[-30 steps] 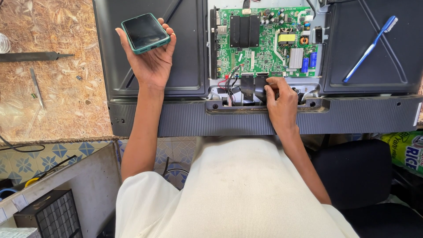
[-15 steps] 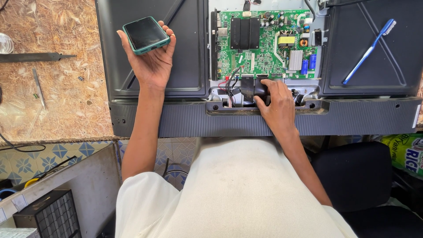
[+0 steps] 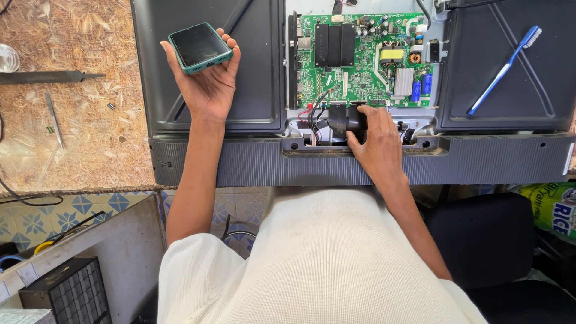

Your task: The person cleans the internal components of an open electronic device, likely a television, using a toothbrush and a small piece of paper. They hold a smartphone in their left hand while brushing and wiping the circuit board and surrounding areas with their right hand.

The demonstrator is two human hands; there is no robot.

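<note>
A flat television (image 3: 210, 162) lies face down with its back cover off. Its green circuit board (image 3: 360, 54) is exposed at the top centre. My left hand (image 3: 207, 84) is palm up over the dark left panel and holds a teal smartphone (image 3: 199, 47) on its fingers. My right hand (image 3: 377, 144) rests just below the board, fingers pressed on the black flat ribbon cables (image 3: 341, 119) beside a bundle of red and black wires (image 3: 312, 114).
A blue toothbrush (image 3: 503, 63) lies on the right dark panel. On the chipboard bench to the left are tweezers (image 3: 54, 120), a long dark metal tool (image 3: 48, 77) and a small screw (image 3: 110, 106). A black chair (image 3: 480, 240) stands at the lower right.
My right hand has slid slightly left and down onto the ribbon cables and flattened against them. The left hand with the phone has stayed put.
</note>
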